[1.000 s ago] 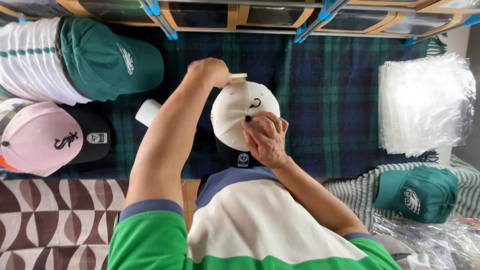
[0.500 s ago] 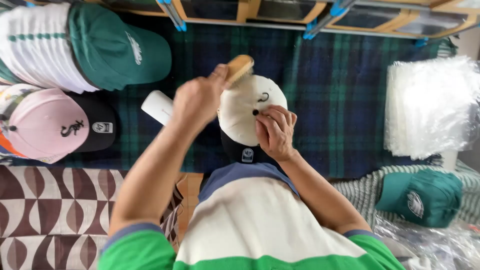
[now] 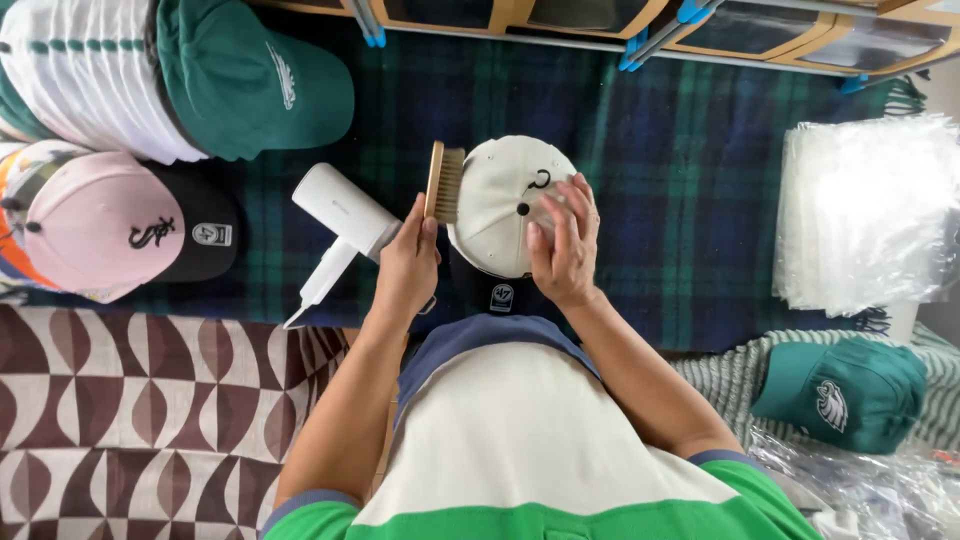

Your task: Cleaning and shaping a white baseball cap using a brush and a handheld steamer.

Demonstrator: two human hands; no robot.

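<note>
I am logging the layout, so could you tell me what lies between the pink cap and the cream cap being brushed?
In the head view, a white handheld appliance lies on the plaid blanket between the pink cap and the cream cap, beside the left hand holding the brush.

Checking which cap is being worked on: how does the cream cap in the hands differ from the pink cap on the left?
The cream cap is off-white with a small dark mark; the pink cap is pink with a black brim. The cream cap is steadied by the right hand with the left hand holding a brush against it; the pink cap lies untouched on the blanket. Both are baseball caps.
</note>
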